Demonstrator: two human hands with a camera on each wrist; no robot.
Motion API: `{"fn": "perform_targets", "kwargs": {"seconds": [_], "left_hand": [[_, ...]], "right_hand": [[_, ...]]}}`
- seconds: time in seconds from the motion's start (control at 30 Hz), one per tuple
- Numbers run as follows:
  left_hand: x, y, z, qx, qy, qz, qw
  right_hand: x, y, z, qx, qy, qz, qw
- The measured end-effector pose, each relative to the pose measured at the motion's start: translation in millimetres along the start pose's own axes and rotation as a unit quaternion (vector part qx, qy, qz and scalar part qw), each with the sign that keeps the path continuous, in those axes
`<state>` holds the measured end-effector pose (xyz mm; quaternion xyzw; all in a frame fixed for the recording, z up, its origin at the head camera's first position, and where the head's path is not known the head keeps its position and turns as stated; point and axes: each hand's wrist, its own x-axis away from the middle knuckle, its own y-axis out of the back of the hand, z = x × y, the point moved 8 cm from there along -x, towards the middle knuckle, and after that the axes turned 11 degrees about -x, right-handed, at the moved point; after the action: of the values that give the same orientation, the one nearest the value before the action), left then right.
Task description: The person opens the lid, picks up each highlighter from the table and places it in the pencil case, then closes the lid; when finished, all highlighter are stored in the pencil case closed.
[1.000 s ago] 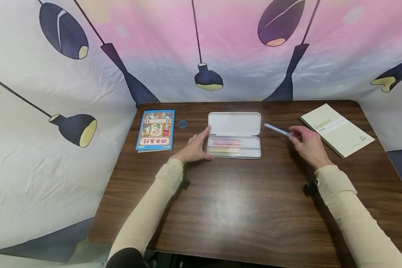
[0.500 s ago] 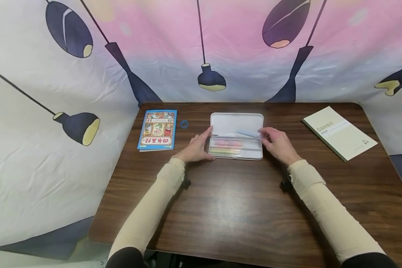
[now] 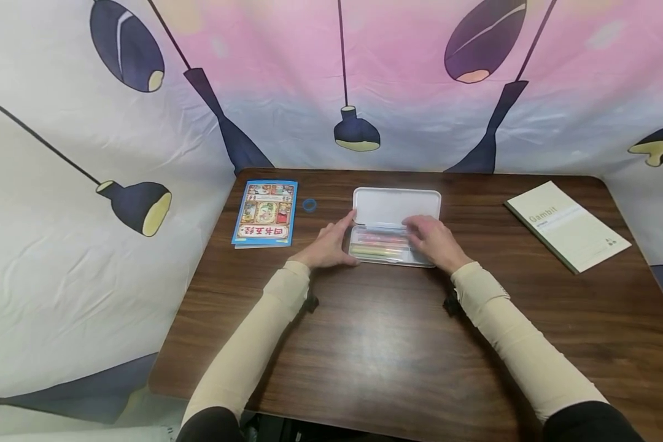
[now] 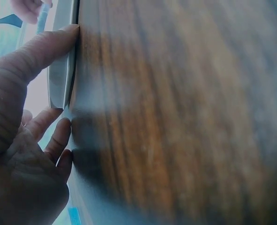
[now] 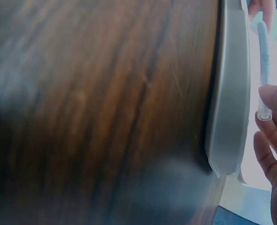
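Note:
A white pencil case [image 3: 396, 207] lies open on the table, its lid folded back. Several pink and yellow pens [image 3: 380, 250] lie in its left part under a clear cover. My right hand [image 3: 435, 244] is over the right part of the case and pinches a light-blue pen [image 5: 265, 61] between thumb and fingers. In the right wrist view the pen's clear, hollow end sticks out past the thumb. With thumb and fingers spread, my left hand [image 3: 327, 247] touches the left end of the case, thumb at the front edge, index finger near the hinge corner.
A blue-edged booklet [image 3: 266, 213] lies at the back left of the brown table [image 3: 376, 344], with a blue ring of tape [image 3: 309, 205] beside it. Toward the right edge lies a cream notebook [image 3: 568, 226] marked "Gambit". A patterned cloth [image 3: 287, 110] hangs behind.
My right hand has carried the pen leftward from beside the notebook to over the case. My left hand has stayed at the case's left end. The head view has shifted slightly.

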<state>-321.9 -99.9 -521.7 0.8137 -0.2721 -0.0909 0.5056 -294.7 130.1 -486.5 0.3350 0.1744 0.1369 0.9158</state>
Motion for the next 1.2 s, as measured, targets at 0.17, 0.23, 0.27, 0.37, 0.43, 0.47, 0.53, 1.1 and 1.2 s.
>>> {"fn": "perform_targets", "kwargs": {"seconds": [0.17, 0.23, 0.27, 0.37, 0.43, 0.47, 0.53, 1.1, 1.2], "left_hand": [[0.4, 0.3, -0.9, -0.007, 0.001, -0.001, 1.0], [0.3, 0.5, -1.6, -0.009, 0.002, -0.001, 1.0], [0.0, 0.4, -2.1, -0.009, 0.002, -0.001, 1.0], [-0.8, 0.1, -3.0, -0.009, 0.0, -0.001, 1.0], [-1.1, -0.1, -3.2, -0.005, 0.0, -0.002, 1.0], [-1.0, -0.1, -3.0, -0.003, 0.0, -0.002, 1.0], [-0.7, -0.1, -2.1, -0.001, 0.001, -0.003, 1.0], [0.1, 1.1, -1.6, 0.001, 0.004, -0.003, 1.0], [0.9, 0.5, -2.1, -0.002, 0.005, 0.001, 1.0]], "right_hand": [[-4.2, -7.9, -0.5, 0.008, -0.01, 0.009, 0.9999], [-6.0, -10.0, -1.4, 0.011, -0.011, 0.011, 0.9998], [-6.3, -10.4, -2.0, 0.013, -0.011, 0.012, 0.9998], [-6.9, -10.0, -2.4, 0.014, -0.013, 0.011, 0.9998], [-6.4, -8.3, -2.2, 0.012, -0.015, 0.008, 0.9998], [-6.1, -7.3, -2.2, 0.011, -0.017, 0.007, 0.9998], [-5.1, -5.0, -2.2, 0.01, -0.018, 0.004, 0.9998], [20.4, 68.3, -51.3, -0.051, -0.082, -0.157, 0.9829], [18.7, 76.5, -57.8, -0.059, -0.094, -0.15, 0.9824]]}}
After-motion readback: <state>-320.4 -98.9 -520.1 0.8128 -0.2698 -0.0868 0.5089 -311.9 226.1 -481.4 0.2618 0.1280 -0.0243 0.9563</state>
